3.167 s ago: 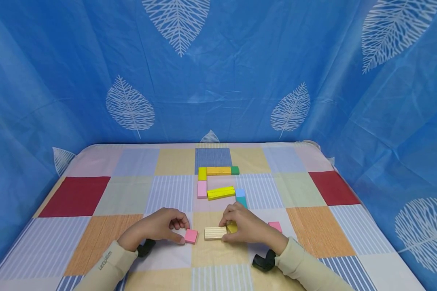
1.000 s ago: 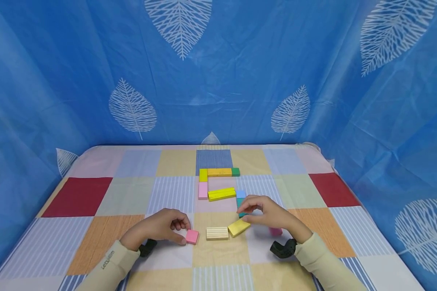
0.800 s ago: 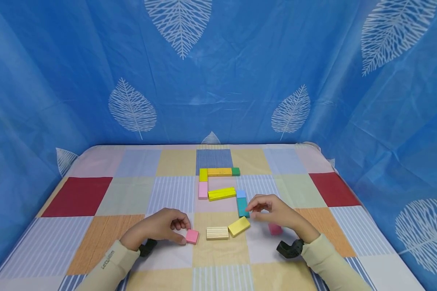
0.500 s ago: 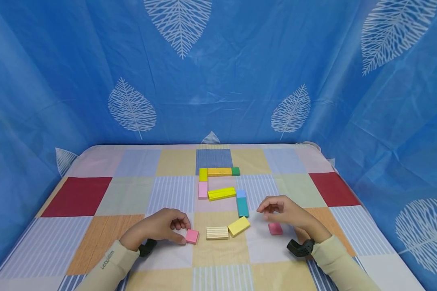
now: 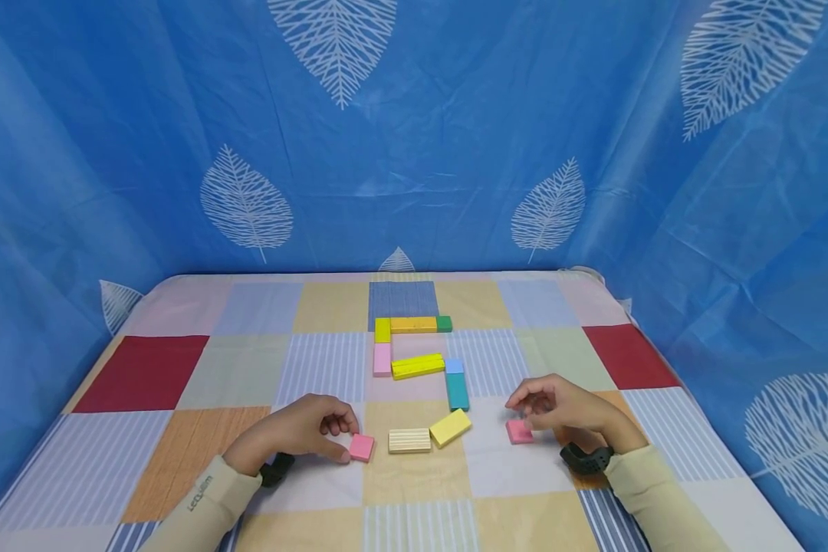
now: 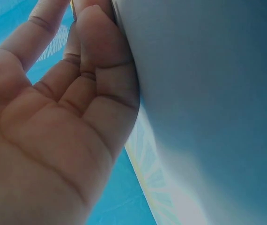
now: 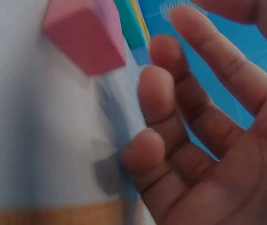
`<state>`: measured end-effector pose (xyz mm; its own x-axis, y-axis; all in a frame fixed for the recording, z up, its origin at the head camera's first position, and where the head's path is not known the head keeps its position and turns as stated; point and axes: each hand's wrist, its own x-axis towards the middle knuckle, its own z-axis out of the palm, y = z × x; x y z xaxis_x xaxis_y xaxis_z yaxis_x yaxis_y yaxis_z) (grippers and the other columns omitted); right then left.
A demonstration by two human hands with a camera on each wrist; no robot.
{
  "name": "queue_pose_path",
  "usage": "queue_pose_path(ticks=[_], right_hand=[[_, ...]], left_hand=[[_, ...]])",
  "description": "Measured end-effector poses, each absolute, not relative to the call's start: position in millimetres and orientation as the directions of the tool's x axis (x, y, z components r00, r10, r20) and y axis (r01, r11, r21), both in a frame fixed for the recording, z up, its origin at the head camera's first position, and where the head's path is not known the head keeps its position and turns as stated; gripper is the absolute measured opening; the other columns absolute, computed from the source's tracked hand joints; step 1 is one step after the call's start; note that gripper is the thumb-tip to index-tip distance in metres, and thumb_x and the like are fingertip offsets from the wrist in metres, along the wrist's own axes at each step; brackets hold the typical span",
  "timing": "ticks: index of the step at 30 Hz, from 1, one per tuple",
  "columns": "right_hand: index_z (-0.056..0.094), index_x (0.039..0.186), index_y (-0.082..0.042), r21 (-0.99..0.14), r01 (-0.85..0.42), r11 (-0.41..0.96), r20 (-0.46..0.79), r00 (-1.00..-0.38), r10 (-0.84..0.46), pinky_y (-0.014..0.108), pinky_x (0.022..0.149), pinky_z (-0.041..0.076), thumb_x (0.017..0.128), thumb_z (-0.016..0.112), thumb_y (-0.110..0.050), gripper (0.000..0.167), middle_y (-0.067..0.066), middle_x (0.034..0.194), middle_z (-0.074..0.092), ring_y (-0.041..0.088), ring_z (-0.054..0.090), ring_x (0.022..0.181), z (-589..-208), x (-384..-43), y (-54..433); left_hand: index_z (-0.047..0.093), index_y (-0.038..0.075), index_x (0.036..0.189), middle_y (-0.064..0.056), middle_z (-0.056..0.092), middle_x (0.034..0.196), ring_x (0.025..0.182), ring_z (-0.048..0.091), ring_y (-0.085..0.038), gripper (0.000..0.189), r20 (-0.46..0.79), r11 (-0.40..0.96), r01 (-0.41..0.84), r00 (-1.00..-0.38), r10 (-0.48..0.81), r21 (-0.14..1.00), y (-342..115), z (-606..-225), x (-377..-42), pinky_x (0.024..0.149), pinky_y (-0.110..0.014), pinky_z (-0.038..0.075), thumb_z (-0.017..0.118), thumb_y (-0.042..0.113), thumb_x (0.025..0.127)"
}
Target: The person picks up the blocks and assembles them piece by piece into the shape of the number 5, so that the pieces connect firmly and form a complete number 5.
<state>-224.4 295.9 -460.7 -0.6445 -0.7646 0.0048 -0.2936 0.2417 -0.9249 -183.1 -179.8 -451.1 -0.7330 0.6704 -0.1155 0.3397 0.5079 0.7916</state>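
Observation:
At the left of the patchwork cloth, my left hand point(image 5: 303, 425) rests with thumb and index finger at the edges of a small pink block point(image 5: 362, 447), lightly pinching it. The left wrist view shows curled fingers low against the cloth, the block out of sight. My right hand point(image 5: 566, 410) hovers over a second pink block point(image 5: 520, 432), thumb close to its right side. In the right wrist view that pink block point(image 7: 84, 35) stands apart from the loosely bent fingers. Between the hands lie a ridged natural-wood block point(image 5: 409, 441) and a slanted yellow block point(image 5: 450, 428).
Farther back, blocks lie end to end: teal point(image 5: 457, 392), light blue point(image 5: 454, 366), a bright yellow ridged block point(image 5: 418, 366), light pink point(image 5: 382, 359), yellow point(image 5: 382, 330), orange point(image 5: 414, 325) and green point(image 5: 444, 323). A blue leaf-print curtain point(image 5: 414, 192) surrounds the table.
My right hand has let go near the wood and yellow blocks and moved right to the second pink block. The yellow block is now uncovered. My left hand has stayed put.

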Motion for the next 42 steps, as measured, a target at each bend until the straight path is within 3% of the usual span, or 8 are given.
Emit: queue_pose_path(ticks=[10,15,20,29,42], right_hand=[[0.074,0.113,0.004,-0.900,-0.308,0.309,-0.052,-0.627,-0.777,0.023,0.064,0.047,0.091,0.080,-0.002,0.024,0.013,0.096,0.065,0.018,0.054,0.075,-463.9,-228.1,298.0],[0.075,0.109,0.002,-0.892,-0.337,0.303,-0.032,-0.620,-0.784,0.024,0.067,0.049,0.091,0.082,-0.004,0.021,0.013,0.098,0.065,0.025,0.055,0.078,-465.4,-229.9,298.6],[0.076,0.108,0.000,-0.888,-0.343,0.306,-0.026,-0.626,-0.779,0.024,0.069,0.049,0.091,0.082,-0.004,0.019,0.014,0.097,0.064,0.024,0.055,0.080,-468.1,-230.2,299.7],[0.075,0.108,0.000,-0.895,-0.339,0.290,-0.015,-0.627,-0.779,0.026,0.068,0.048,0.092,0.080,0.000,0.017,0.016,0.096,0.063,0.025,0.054,0.079,-469.8,-226.7,301.6],[0.075,0.108,0.001,-0.900,-0.339,0.275,-0.004,-0.623,-0.782,0.029,0.066,0.047,0.092,0.080,0.001,0.017,0.014,0.098,0.064,0.026,0.053,0.080,-472.0,-223.5,303.6]], left_hand=[[0.075,0.010,0.102,0.008,0.061,0.090,0.082,0.052,-0.006,0.025,-0.129,0.523,0.326,-0.742,0.658,0.788,-182.4,-450.4,-182.3,0.073,-0.025,0.047,0.093,0.012,0.086],[0.075,0.010,0.102,0.007,0.061,0.089,0.082,0.052,-0.006,0.025,-0.138,0.527,0.312,-0.748,0.649,0.790,-183.0,-450.0,-182.4,0.073,-0.024,0.047,0.093,0.011,0.085],[0.075,0.010,0.102,0.007,0.061,0.089,0.082,0.053,-0.007,0.025,-0.138,0.526,0.312,-0.747,0.651,0.792,-183.3,-449.2,-182.4,0.073,-0.024,0.047,0.093,0.011,0.085],[0.075,0.011,0.101,0.010,0.062,0.091,0.083,0.053,-0.004,0.023,-0.072,0.492,0.391,-0.722,0.688,0.778,-181.2,-448.2,-182.6,0.075,-0.025,0.050,0.092,0.013,0.086],[0.075,0.014,0.099,0.013,0.063,0.092,0.085,0.052,-0.003,0.024,-0.024,0.544,0.470,-0.742,0.670,0.695,-168.2,-447.3,-179.2,0.079,-0.027,0.049,0.095,0.016,0.085]])
